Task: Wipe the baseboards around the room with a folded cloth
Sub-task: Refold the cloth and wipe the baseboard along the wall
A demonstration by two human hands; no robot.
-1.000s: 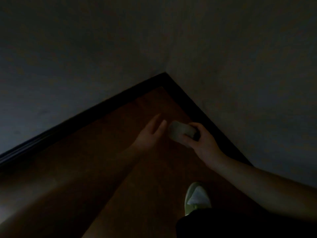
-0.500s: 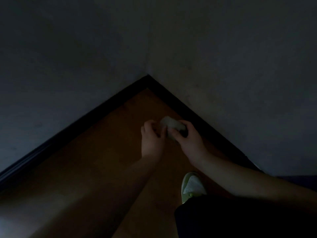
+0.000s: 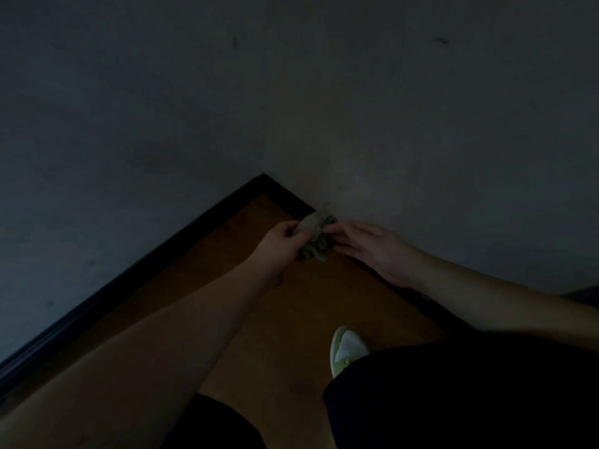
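hands: left [image 3: 278,243] grips cloth [image 3: 316,236] — right [image 3: 372,249] touches (dim) | baseboard [image 3: 285,196] corner

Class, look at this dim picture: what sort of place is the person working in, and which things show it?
Probably an indoor room corner, dimly lit. Two plain walls meet above a dark baseboard, and the floor looks like brown wood. The left hand grips a cloth there, the right hand beside it.

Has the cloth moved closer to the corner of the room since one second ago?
Yes. The cloth now lies nearer the corner, held between the left hand and right hand, beside the dark baseboard on the right wall.
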